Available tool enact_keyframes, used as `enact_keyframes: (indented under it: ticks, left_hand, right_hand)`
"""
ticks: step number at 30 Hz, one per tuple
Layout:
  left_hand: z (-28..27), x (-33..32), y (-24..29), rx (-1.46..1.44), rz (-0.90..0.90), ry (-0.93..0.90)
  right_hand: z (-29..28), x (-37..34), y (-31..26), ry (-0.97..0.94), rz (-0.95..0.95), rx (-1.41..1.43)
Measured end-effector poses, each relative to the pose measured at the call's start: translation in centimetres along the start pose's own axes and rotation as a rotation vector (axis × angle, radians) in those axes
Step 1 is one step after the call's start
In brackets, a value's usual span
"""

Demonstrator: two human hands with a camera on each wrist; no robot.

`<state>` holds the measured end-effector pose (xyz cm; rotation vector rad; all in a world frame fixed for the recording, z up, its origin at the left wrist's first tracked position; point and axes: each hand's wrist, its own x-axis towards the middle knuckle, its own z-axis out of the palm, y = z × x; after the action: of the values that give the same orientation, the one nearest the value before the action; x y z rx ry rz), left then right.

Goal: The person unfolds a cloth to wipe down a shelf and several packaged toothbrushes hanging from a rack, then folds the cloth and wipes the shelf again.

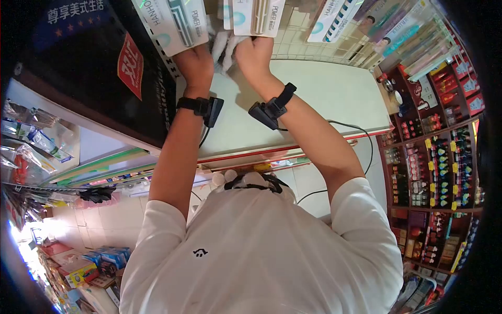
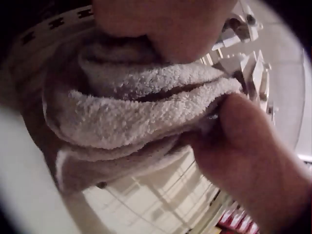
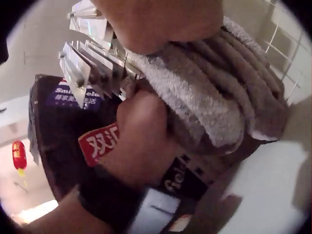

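Both hands hold a greyish terry towel [image 2: 141,117], bunched in folds and hanging above a white shelf top [image 1: 324,99]. In the head view my left hand [image 1: 196,65] and my right hand [image 1: 254,57] are at the shelf's back, partly covered by hanging packages, the towel [image 1: 222,49] between them. The right wrist view has the towel [image 3: 200,92] gripped at its upper edge by my right hand [image 3: 165,22], with my left hand [image 3: 141,131] pinching the other side. Some fingertips are hidden behind the cloth.
Carded packages [image 1: 256,15] hang from a wire grid [image 1: 298,42] right above the hands. A large black box [image 1: 94,68] stands close by on the left. Shelves of bottles [image 1: 439,167] are at the right, and a cable [image 1: 366,133] trails from the right wrist.
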<state>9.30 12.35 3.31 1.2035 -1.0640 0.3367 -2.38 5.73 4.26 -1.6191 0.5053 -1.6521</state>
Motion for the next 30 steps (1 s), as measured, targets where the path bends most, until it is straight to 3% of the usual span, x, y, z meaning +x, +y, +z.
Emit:
enact_keyframes:
  ticks: [1,2,3,4,6,10,11,14,15,16,18,19,20,22,23,24,26,27,29,30]
  left_hand:
    - [0.0,0.2,-0.5,0.003,0.005,0.003]
    - [0.1,0.4,-1.0,0.263,0.14,-0.063]
    - [0.1,0.4,-1.5,0.523,0.275,-0.127]
    - [0.1,0.3,-2.0,0.527,0.278,-0.12]
    - [0.2,0.0,-3.0,0.525,0.362,-0.217]
    - [0.6,0.5,-3.0,0.715,0.216,-0.237]
    - [0.6,0.7,-2.9,0.674,0.096,-0.284]
    - [0.6,1.7,-3.6,0.506,0.153,-0.166]
    - [0.4,2.1,-2.4,0.467,0.011,-0.224]
    - [0.1,2.3,-1.9,0.476,0.024,-0.205]
    - [0.0,2.6,-1.5,0.584,-0.05,-0.322]
    - [0.0,2.6,-1.6,0.604,0.067,-0.242]
    - [-0.1,2.7,-1.7,0.608,0.071,-0.234]
    - [-0.2,2.8,-1.2,0.484,0.149,-0.204]
    - [-0.3,2.6,-1.0,0.474,0.149,-0.172]
    - [-0.3,2.3,-1.3,0.473,0.144,-0.164]
    - [-0.4,1.7,-2.4,0.315,0.212,-0.106]
    - [-0.5,1.7,-2.2,0.317,0.213,-0.097]
    - [-0.4,1.2,-1.9,0.333,0.135,-0.047]
    - [-0.5,1.0,-1.5,0.335,0.133,-0.041]
  right_hand:
    - [-0.2,0.2,-0.8,-0.04,-0.173,-0.104]
    - [-0.3,0.3,-0.3,-0.042,-0.175,-0.098]
    - [-0.4,0.5,0.3,-0.127,-0.282,-0.381]
    - [-0.5,0.8,0.8,-0.211,-0.39,-0.665]
    - [-1.2,0.7,0.2,-0.265,-0.42,-0.789]
    - [-1.1,1.5,-0.2,-0.356,-0.396,-1.056]
    - [-1.0,1.8,0.5,-0.358,-0.417,-1.115]
    - [-1.1,3.4,1.1,-0.344,-0.344,-0.935]
    - [-1.4,3.9,3.4,-0.287,-0.506,-0.954]
    - [-1.4,4.6,3.5,-0.28,-0.526,-0.939]
    - [-1.6,5.1,3.4,-0.378,-0.494,-0.954]
    - [-1.7,5.0,3.2,-0.414,-0.453,-0.932]
    - [-1.6,4.6,3.2,-0.413,-0.461,-0.927]
    - [-1.7,4.2,1.6,-0.428,-0.296,-0.873]
    - [-1.9,3.8,2.5,-0.386,-0.487,-0.882]
    - [-2.1,3.2,2.5,-0.393,-0.493,-0.883]
    - [-2.4,1.5,1.9,-0.469,-0.311,-1.16]
    - [-2.4,1.3,1.8,-0.472,-0.321,-1.158]
    - [-2.4,0.9,1.6,-0.559,0.012,-1.143]
    - [-2.4,0.5,1.4,-0.564,0.007,-1.144]
